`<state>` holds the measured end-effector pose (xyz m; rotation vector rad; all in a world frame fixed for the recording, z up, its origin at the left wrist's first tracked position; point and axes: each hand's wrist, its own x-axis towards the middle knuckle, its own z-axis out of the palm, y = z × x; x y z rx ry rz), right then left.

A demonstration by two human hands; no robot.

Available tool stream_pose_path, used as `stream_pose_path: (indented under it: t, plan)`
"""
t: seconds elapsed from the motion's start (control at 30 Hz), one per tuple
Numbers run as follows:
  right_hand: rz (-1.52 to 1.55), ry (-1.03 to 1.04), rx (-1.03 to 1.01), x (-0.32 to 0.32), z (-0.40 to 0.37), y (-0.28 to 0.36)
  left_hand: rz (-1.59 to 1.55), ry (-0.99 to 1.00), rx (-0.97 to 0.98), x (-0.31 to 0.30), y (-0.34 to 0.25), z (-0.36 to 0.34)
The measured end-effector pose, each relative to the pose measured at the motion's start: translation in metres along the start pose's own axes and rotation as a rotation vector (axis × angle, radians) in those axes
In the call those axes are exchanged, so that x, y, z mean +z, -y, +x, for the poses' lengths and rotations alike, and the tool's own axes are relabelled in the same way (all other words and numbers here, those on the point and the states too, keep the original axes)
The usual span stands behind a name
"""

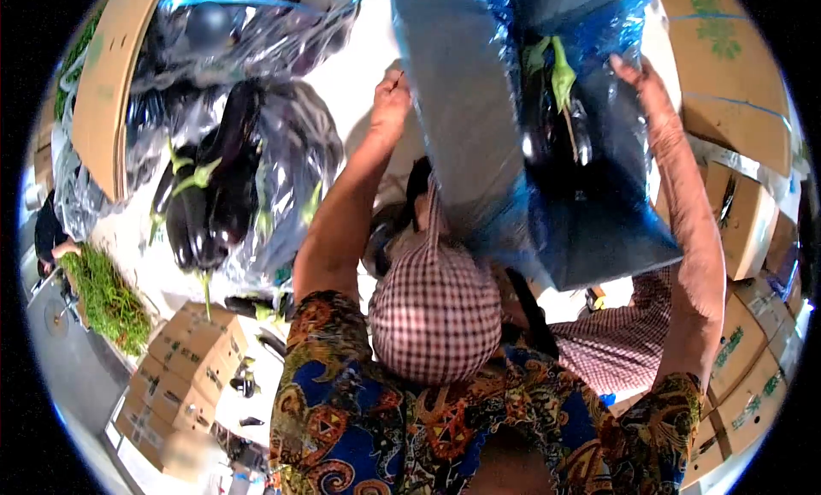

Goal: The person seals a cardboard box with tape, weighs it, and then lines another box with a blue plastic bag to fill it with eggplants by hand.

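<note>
In front of me is a box lined with blue plastic film (599, 251), its broad grey-blue side flap (462, 93) raised on the left. Inside lie dark eggplants (581, 136) with green stems. My left hand (392, 101) is closed beside the flap's outer left edge; what its fingers hold, if anything, is hidden. On the far right side, my right hand (640, 80) rests against the plastic film with finger and thumb apart. To the left, a pile of glossy eggplants (205, 200) sits on clear plastic.
Cardboard cartons (727, 76) stand on the right, with more stacked cartons (175, 371) at lower left. An open carton flap (107, 93) rises at upper left. Green produce (107, 298) lies near another person (51, 234). A checked cloth (436, 315) hangs before my chest.
</note>
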<state>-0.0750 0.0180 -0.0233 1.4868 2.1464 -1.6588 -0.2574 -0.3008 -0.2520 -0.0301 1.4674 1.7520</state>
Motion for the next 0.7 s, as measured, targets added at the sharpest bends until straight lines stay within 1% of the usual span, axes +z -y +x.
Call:
stream_pose_path:
  t: [0.03, 0.07, 0.1, 0.13, 0.17, 0.2, 0.27, 0.3, 0.33, 0.4, 0.43, 0.47, 0.53, 0.57, 0.6, 0.63, 0.67, 0.7]
  plan:
    - [-0.081, -0.082, -0.038, 0.001, 0.000, -0.003, 0.133, 0.030, -0.007, -0.011, -0.005, -0.023]
    - [-0.162, -0.159, -0.079, -0.001, 0.001, -0.009, 0.291, 0.079, -0.062, -0.014, -0.012, -0.060]
    - [-0.062, -0.095, -0.070, -0.006, -0.009, -0.012, 0.447, 0.125, -0.123, -0.019, -0.016, -0.096]
    - [0.084, 0.053, -0.035, -0.011, -0.008, -0.017, 0.410, 0.173, -0.128, -0.032, 0.009, -0.123]
    - [0.006, 0.044, -0.110, -0.016, -0.020, -0.013, 0.373, 0.222, -0.134, -0.045, 0.035, -0.149]
    - [-0.075, 0.031, -0.191, -0.023, -0.038, -0.011, 0.144, 0.268, -0.074, -0.066, 0.087, -0.168]
    - [-0.288, -0.155, -0.253, -0.046, -0.062, -0.023, 0.959, 0.144, 0.433, -0.077, 0.100, -0.197]
    - [-0.233, -0.152, -0.198, -0.057, -0.070, -0.026, 0.954, 0.072, 0.355, -0.066, 0.098, -0.206]
    - [-0.180, -0.149, -0.136, -0.068, -0.079, -0.031, 1.150, 0.014, 0.291, -0.060, 0.098, -0.213]
    - [-0.131, -0.101, -0.124, -0.095, -0.103, -0.050, 1.527, -0.076, 0.141, -0.048, 0.096, -0.221]
    - [-0.043, -0.196, -0.134, -0.094, -0.126, -0.055, 1.504, 0.015, -0.023, -0.051, 0.081, -0.221]
    - [-0.044, -0.282, -0.175, -0.092, -0.148, -0.060, 1.475, 0.062, 0.039, -0.059, 0.082, -0.222]
    - [-0.055, -0.313, -0.167, -0.077, -0.194, -0.064, 1.574, 0.226, 0.086, -0.076, 0.082, -0.229]
    - [0.008, -0.292, -0.224, -0.083, -0.208, -0.081, 1.311, 0.166, 0.124, -0.096, 0.097, -0.234]
    - [0.067, -0.281, -0.281, -0.090, -0.219, -0.102, 1.042, 0.120, 0.163, -0.119, 0.128, -0.239]
    - [0.231, -0.309, -0.280, -0.084, -0.235, -0.111, 1.367, 0.112, 0.113, -0.091, 0.089, -0.249]
    - [0.137, -0.358, -0.293, -0.060, -0.261, -0.099, 1.694, 0.125, 0.062, -0.061, 0.048, -0.258]
    - [0.089, -0.377, -0.227, -0.049, -0.281, -0.098, 1.697, 0.187, 0.094, -0.047, 0.054, -0.252]
